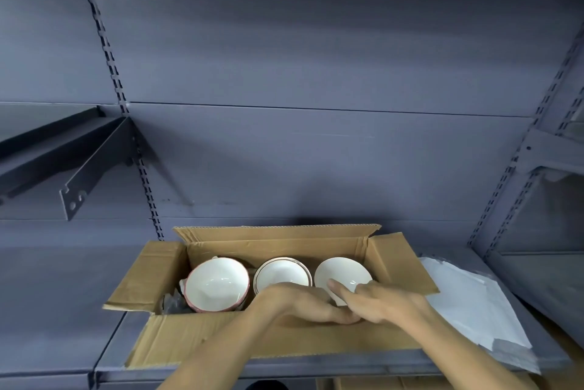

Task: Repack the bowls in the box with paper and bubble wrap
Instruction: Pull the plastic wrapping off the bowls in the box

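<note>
An open cardboard box (pixel 316 339) sits on a grey shelf, its flaps folded out. Inside stand three white bowls in a row: a pink-rimmed bowl (pixel 216 284) at the left, a middle bowl (pixel 281 272), and a tilted right bowl (pixel 343 271). My right hand (pixel 382 299) grips the near rim of the right bowl, one finger lying inside it. My left hand (pixel 297 304) reaches over the box's front wall; its fingertips lie under my right hand, below that bowl, and are partly hidden. Crumpled clear wrap (pixel 172 302) shows in the box's left corner.
A stack of white paper sheets (pixel 467 304) lies on the shelf just right of the box, reaching the shelf's front edge. A dark shelf bracket (pixel 72 168) juts out at upper left. Slotted uprights and a grey back panel stand behind the box.
</note>
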Demonstrator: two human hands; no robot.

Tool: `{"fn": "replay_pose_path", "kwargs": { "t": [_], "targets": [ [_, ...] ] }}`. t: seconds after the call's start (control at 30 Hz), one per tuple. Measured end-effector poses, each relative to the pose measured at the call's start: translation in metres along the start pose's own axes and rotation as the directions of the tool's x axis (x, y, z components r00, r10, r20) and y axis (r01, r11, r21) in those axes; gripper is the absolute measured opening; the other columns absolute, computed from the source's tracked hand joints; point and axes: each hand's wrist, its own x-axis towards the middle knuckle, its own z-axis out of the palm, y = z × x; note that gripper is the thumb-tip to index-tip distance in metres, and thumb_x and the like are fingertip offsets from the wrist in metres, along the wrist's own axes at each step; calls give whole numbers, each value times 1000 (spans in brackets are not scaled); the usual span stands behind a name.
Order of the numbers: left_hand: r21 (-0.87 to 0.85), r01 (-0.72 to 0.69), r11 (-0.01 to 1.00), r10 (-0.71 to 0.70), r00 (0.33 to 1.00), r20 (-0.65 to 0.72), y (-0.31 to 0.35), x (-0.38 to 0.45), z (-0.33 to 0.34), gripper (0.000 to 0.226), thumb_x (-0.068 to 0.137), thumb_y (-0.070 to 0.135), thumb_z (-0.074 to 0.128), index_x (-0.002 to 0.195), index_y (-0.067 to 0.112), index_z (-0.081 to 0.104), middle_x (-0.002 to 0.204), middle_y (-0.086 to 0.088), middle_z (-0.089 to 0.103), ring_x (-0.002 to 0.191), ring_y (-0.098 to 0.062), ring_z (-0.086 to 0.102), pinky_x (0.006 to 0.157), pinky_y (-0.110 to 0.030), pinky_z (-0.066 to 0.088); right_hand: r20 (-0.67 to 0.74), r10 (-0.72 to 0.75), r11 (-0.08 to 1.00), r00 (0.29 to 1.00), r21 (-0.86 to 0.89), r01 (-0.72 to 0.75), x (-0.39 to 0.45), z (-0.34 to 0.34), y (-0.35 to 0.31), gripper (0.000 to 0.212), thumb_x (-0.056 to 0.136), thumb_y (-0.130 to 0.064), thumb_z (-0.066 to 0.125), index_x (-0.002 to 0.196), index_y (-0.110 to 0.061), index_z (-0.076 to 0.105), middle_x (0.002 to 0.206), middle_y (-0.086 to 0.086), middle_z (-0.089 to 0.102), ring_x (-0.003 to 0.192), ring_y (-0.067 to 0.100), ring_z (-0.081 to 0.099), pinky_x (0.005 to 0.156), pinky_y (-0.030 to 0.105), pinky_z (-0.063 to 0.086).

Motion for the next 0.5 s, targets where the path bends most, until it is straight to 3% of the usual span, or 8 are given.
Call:
{"fn": "replay_pose_path", "kwargs": {
  "t": [0.07,0.13,0.23,0.3,0.37,0.4,0.5],
  "targets": [
    [-56,-138,989,131,985,-113,-12,-10,1,64,85,80,41,102,24,66,87,15,57,87,-14,56,83,-34,46,-145,-137,986,980,-118,120,-14,-9,17,79,95,-75,14,120,-21,66,119,6,65,110,26,60,73,35,38],
    [-116,-202,973,166,951,-260,-35,-28,-1,49,91,69,46,87,23,64,73,14,50,74,-12,50,77,-33,45,-311,-252,940,917,-306,154,-20,-8,5,64,103,-62,20,103,-22,69,103,7,67,107,29,62,72,36,33],
    [-198,-226,954,111,878,-466,-77,-62,-13,30,97,33,57,79,14,71,75,6,69,72,-16,64,73,-29,53,-435,-421,891,796,-364,272,-19,-10,-30,42,102,-45,34,75,-20,54,94,4,69,94,31,64,67,37,34],
    [-112,-141,984,41,782,-622,-107,-83,-26,22,91,16,58,76,13,73,79,2,75,78,-15,69,75,-28,54,-386,-540,841,748,-275,466,-17,-11,-55,30,95,-33,39,74,-14,50,83,-1,62,83,26,61,63,39,45],
    [21,60,998,-27,710,-703,-132,-105,-32,20,91,19,56,79,16,72,84,3,75,84,-14,67,75,-27,49,-301,-632,770,714,-137,624,-19,-3,-90,25,91,-30,40,78,-15,55,81,-4,58,79,15,55,66,39,49],
    [63,134,989,-50,701,-712,-144,-110,-33,21,92,23,55,82,15,71,87,1,74,87,-17,66,76,-29,49,-261,-664,739,701,-89,667,-18,3,-107,27,92,-31,40,80,-14,56,82,-2,58,80,17,54,69,41,50],
    [67,223,972,-140,789,-598,-166,-118,-19,38,99,38,49,81,8,65,88,-7,69,92,-25,64,82,-37,49,-145,-708,701,692,-28,712,-19,16,-145,31,92,-38,42,75,-16,53,81,5,58,80,28,57,70,49,49]
  ]
}}
